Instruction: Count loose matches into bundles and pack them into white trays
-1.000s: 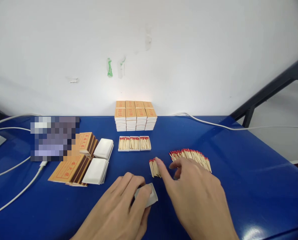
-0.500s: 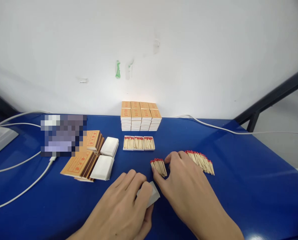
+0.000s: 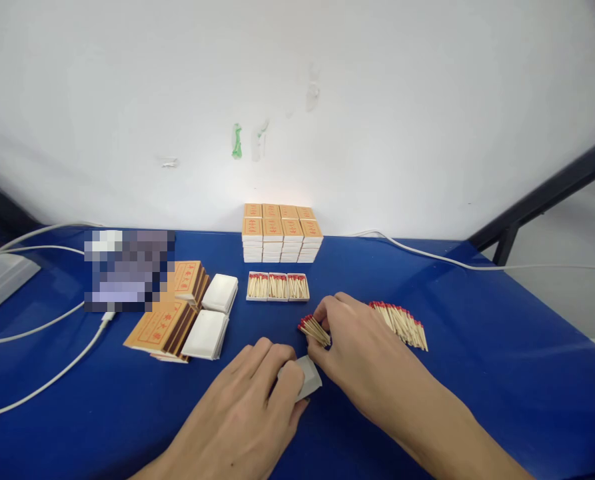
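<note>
My left hand (image 3: 250,400) is closed on a small white matchbox tray (image 3: 308,380), whose open side shows between the two hands. Just beyond it, my right hand (image 3: 357,340) pinches a bundle of red-tipped matches (image 3: 317,329) between thumb and fingers, partly covering it. Behind my right hand lies a fanned pile of loose matches (image 3: 402,325). Farther back, three matchbox trays filled with matches (image 3: 277,287) stand side by side in a row.
Closed matchboxes (image 3: 282,230) form a block against the wall. On the left are flattened orange matchbox sleeves (image 3: 160,327), two stacks of white trays (image 3: 206,335) and a blurred device (image 3: 132,270) with a white cable (image 3: 72,373). Another cable (image 3: 427,257) runs along the right back.
My right hand has closed around the small match pile, moved slightly left, and tilted the bundle. The tray in my left hand has shifted slightly up and right.
</note>
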A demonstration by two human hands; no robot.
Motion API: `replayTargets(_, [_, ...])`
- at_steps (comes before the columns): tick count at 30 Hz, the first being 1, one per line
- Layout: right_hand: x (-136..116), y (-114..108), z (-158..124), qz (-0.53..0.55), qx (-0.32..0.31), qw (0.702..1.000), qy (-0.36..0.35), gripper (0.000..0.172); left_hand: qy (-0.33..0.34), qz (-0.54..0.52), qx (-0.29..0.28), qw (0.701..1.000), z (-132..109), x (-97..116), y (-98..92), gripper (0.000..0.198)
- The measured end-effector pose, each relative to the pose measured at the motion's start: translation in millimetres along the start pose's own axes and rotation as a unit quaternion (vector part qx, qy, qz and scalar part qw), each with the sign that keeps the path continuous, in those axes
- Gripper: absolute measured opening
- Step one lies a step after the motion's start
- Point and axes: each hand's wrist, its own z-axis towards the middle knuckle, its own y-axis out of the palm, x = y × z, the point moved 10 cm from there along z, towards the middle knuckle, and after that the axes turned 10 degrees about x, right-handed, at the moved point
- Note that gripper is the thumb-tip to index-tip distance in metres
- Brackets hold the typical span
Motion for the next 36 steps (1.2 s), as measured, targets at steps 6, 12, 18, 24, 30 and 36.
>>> replayTargets(6, [-4,4,8,-0.006,-0.009,1.000,-0.029,0.018,0.004,0.000,0.001,1.000,1,1,-2.3,0.014])
replayTargets(12, [-2,3,13,0.003,-0.012,0.999,-0.049,0.016,-0.038,-0.020,0.001,0.999,0,-6,-5.7,0.019])
replayTargets(18, [11,-2,15,0.019,-0.012,0.999,-0.043,0.012,-0.049,-0.021,-0.009,0.999,0,-7,-5.2,0.020])
replayTargets(24, [29,-9,15,0.038,-0.002,0.999,-0.027,0.008,-0.058,-0.025,-0.016,0.998,1,-8,-5.5,0.021])
replayTargets(30, [48,-18,13,0.106,0.004,0.994,-0.012,0.010,-0.071,-0.047,-0.019,0.996,3,-10,-5.7,0.023])
replayTargets(36, [56,-27,8,0.152,-0.002,0.988,-0.022,0.018,-0.104,-0.093,-0.040,0.989,1,-17,-1.1,0.022])
